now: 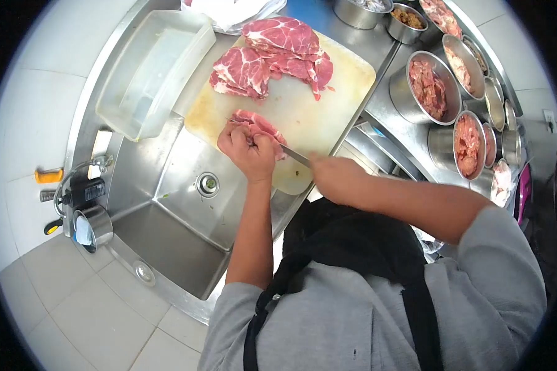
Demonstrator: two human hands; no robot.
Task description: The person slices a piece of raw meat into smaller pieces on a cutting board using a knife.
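Observation:
On the cutting board [346, 68] a piece of raw meat [261, 121] lies under my left hand [244, 148], whose fingers are curled and pressed onto it. My right hand [340, 178] grips the handle of a knife [296, 156]. The blade points left and reaches the meat's near right edge, close to my left fingers; its tip is out of sight. Further back on the board rests a pile of marbled raw meat slices [272, 59], apart from both hands.
A steel sink [192, 213] lies below the board's left side. Beyond it stands a translucent plastic tub [148, 80]. Several steel pots of meat, including a large pot [408, 99], crowd the right counter. A small steel container [98, 226] sits by the sink's left edge.

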